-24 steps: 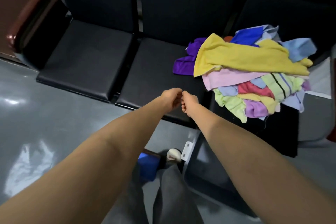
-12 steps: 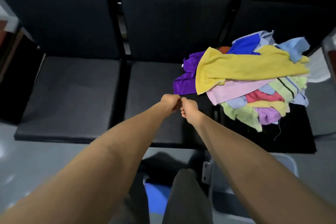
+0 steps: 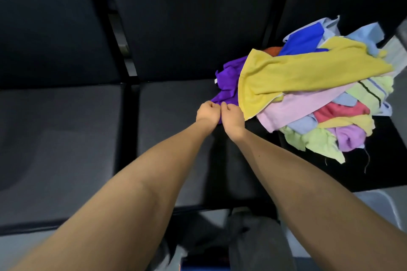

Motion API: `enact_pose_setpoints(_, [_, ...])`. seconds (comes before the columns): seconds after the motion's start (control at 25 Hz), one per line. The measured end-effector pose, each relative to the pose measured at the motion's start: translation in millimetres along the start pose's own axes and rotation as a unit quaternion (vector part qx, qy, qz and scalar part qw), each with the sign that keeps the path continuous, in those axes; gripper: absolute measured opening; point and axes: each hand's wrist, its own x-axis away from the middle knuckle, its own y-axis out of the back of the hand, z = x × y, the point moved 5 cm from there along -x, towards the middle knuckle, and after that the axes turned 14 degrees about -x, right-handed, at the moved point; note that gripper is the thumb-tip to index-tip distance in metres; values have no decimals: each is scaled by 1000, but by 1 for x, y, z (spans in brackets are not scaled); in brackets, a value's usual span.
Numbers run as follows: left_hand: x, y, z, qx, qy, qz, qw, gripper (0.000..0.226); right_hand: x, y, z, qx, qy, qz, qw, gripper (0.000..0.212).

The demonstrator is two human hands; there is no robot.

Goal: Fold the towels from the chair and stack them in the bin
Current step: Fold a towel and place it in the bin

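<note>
A loose heap of coloured towels lies on the right-hand black seat, with a big yellow towel (image 3: 308, 72) on top and pink, green, red and blue ones under it. A purple towel (image 3: 229, 81) sticks out of the heap's left side onto the middle seat (image 3: 171, 108). My left hand (image 3: 208, 112) and my right hand (image 3: 232, 117) sit side by side with curled fingers at the purple towel's near edge and pinch it. Some purple cloth shows between the two wrists.
Three black padded chairs stand in a row with their backrests behind; the left seat (image 3: 59, 138) carries nothing. A grey bin rim (image 3: 387, 209) shows at the lower right beside my legs. Grey floor lies below the seats' front edge.
Both hands moved forward from above the middle seat's front to the purple towel's edge and took hold of it. The camera has moved closer to the chairs.
</note>
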Motion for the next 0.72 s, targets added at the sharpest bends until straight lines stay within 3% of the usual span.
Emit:
enact_pose_setpoints(0.28, [-83,-47,-5,-33,-111,-119,986,22,-88,-7,-33,113,178,-71,975,28])
enact_pose_setpoints(0.48, [-119,-68,-17,-69,-255,-199,944,23,-133,-5,-41,272,327,-188,885,27])
enact_pose_setpoints(0.64, [-142,-81,-21,-108,-331,-249,904,21,-160,-11,-53,283,323,-277,859,54])
enact_pose_setpoints(0.72, [-152,-87,-20,-111,-339,-261,897,21,-169,-12,-58,260,310,-325,855,47])
